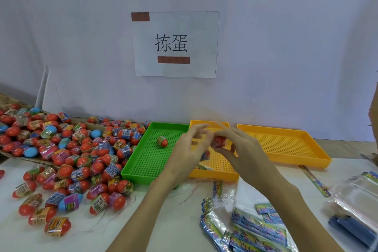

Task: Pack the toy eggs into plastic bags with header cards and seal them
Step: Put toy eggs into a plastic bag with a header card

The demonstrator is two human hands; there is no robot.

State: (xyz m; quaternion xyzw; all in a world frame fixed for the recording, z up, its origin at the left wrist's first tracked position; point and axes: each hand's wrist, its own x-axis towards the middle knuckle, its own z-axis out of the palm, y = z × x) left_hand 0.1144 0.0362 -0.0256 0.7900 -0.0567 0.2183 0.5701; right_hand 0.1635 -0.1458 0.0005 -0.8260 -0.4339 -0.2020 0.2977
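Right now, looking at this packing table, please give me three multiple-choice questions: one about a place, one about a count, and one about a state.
1. Where does the single toy egg lie?
A. in the green tray
B. in the far right yellow tray
C. on the paper sign

2. How many yellow trays are on the table?
A. one
B. two
C. four

3. What is the right hand doing?
A. resting flat on the table
B. pinching a red egg in a clear bag
C. holding the pile of header cards

Answers:
1. A: the egg sits alone on the perforated floor of the green tray.
2. B: one yellow tray lies beside the green one, under the hands, and another yellow tray lies further right.
3. B: its fingers curl round a red egg held above the trays, with blurred clear film around it and the left hand alongside.
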